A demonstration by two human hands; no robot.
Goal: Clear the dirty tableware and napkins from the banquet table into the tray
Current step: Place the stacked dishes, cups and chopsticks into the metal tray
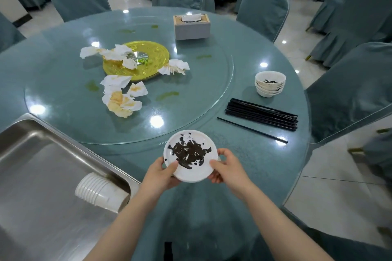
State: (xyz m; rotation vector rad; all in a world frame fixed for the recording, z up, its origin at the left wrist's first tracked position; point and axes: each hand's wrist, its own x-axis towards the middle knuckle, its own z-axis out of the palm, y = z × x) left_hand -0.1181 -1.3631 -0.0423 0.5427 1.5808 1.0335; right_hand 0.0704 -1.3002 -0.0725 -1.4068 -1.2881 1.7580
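Smeared plate (190, 155) between both hands

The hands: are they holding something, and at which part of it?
Both hold the white plate smeared with dark sauce: left hand grips its lower left rim, right hand its right rim.

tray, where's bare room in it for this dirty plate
The tray floor is bare across its far and middle part, bordered by the rim beside the glass turntable. Its near right corner is crowded by the stacked cups lying on their side. Both hands grip the plate.
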